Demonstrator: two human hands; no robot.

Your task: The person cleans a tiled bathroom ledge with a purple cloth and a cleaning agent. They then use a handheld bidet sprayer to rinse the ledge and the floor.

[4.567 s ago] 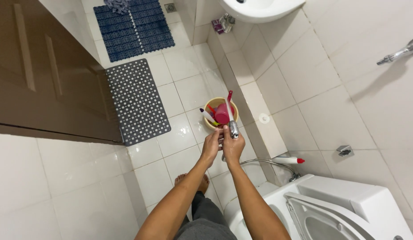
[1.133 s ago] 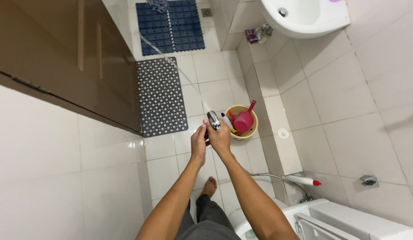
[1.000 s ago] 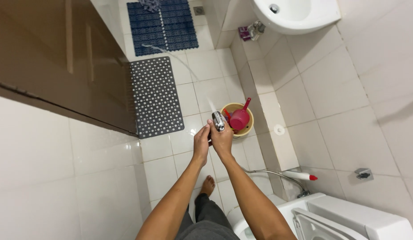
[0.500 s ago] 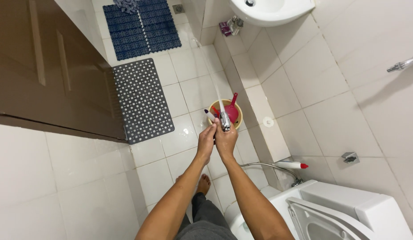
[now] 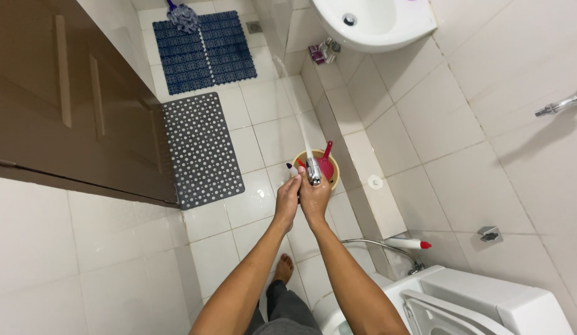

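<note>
Bare floor tiles (image 5: 273, 133) lie open ahead of the hands. The bucket (image 5: 318, 166) sits just beyond them, the step (image 5: 366, 180) close right, the mat (image 5: 201, 149) left, the toilet (image 5: 462, 304) behind right.

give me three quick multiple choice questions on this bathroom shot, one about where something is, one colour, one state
1. Where is the tan bucket?
A. on the floor tiles just beyond the hands
B. inside the sink
C. on the toilet lid

2. What colour is the scoop standing in the bucket?
A. green
B. pinkish red
C. black

3. What is the metal sprayer doing?
A. hanging unused on the wall
B. lying on the grey mat
C. sending out a jet of water

Answers:
1 A, it stands on the white floor by the low ledge.
2 B, its handle and bowl show pinkish red.
3 C, left hand and right hand hold it, and a stream runs from it across the floor.
</note>
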